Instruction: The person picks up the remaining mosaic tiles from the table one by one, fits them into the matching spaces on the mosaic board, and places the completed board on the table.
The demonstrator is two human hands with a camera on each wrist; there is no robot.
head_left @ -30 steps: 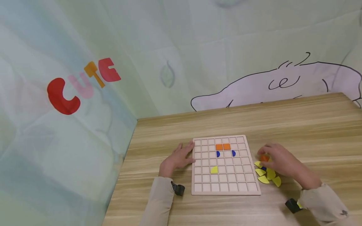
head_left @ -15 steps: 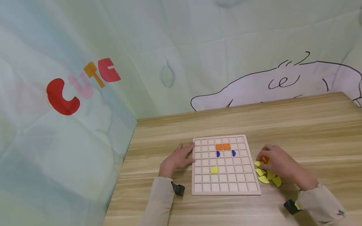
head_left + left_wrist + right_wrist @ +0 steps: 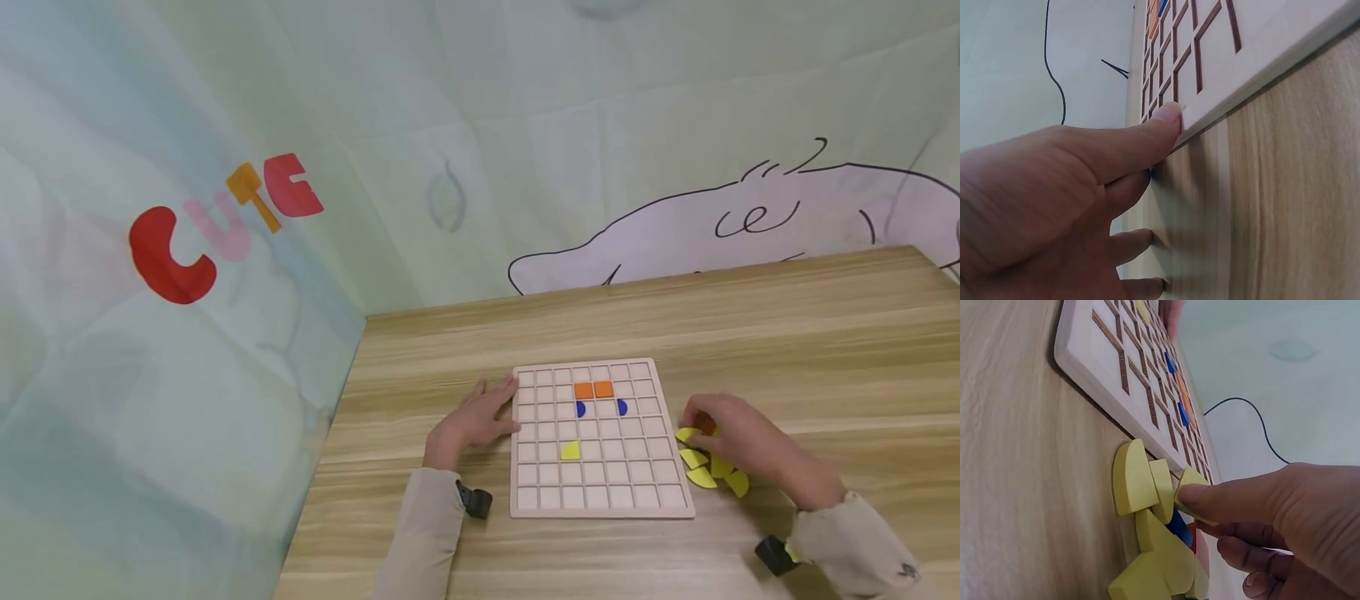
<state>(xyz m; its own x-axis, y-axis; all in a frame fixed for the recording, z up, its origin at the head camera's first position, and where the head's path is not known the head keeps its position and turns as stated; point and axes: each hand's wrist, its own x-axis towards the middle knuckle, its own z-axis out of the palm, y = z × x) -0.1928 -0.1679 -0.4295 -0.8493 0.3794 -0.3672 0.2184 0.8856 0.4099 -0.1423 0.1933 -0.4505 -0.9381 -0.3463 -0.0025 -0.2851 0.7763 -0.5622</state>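
Observation:
My left hand [image 3: 472, 419] steadies the pale wooden grid board [image 3: 536, 497] at its left edge. In the left wrist view its thumb rests on the rim, with the other fingers against the table. My right hand [image 3: 746, 437] reaches into a small pile of pieces right of the board, its fingers bent over an orange piece [image 3: 705, 423]. The right wrist view shows the thumb on a yellow quarter-circle piece [image 3: 1194, 478], the fingertips partly hidden; I cannot tell whether they pinch anything. Other yellow pieces [image 3: 1134, 478] and a blue piece [image 3: 1179, 526] lie close by.
On the board sit two orange squares [image 3: 583, 390], two blue half-circles [image 3: 622, 407] and a yellow quarter-circle [image 3: 571, 451]. The wooden table [image 3: 442, 342] ends against a printed cloth backdrop [image 3: 450, 108] behind and at left.
My right hand has sunk slightly lower over the pile, its fingers covering more of the orange piece. The blue piece there has gone out of the head view. My left hand stays in place.

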